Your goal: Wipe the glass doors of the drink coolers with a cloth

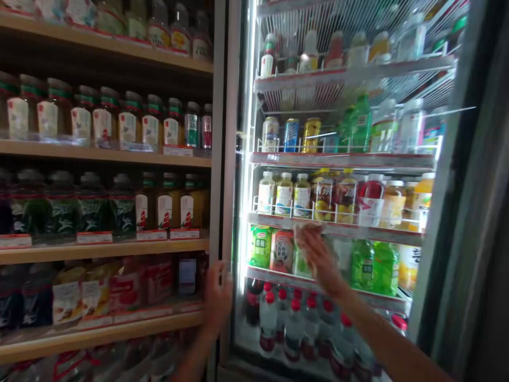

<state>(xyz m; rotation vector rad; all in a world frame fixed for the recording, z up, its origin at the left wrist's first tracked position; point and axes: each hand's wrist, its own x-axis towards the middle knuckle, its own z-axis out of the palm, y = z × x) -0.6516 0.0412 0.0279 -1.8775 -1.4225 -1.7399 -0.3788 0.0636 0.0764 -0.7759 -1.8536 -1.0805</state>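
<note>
My right hand reaches up in front of the lit drinks cooler, fingers stretched and pressed together. A pale, blurred cloth shows under its fingertips, level with the shelf edge and apparently against the glass door. Behind this hand are green and reddish drink bottles on the lower shelf. My left hand is at the cooler's left frame, its blurred fingers pointing up and apart with nothing visible in them. Whether its palm touches the frame, I cannot tell.
On the left, wooden shelves carry rows of bottled drinks and price labels. Inside the cooler stand cans, juice bottles and red-capped bottles. A dark door edge runs along the right.
</note>
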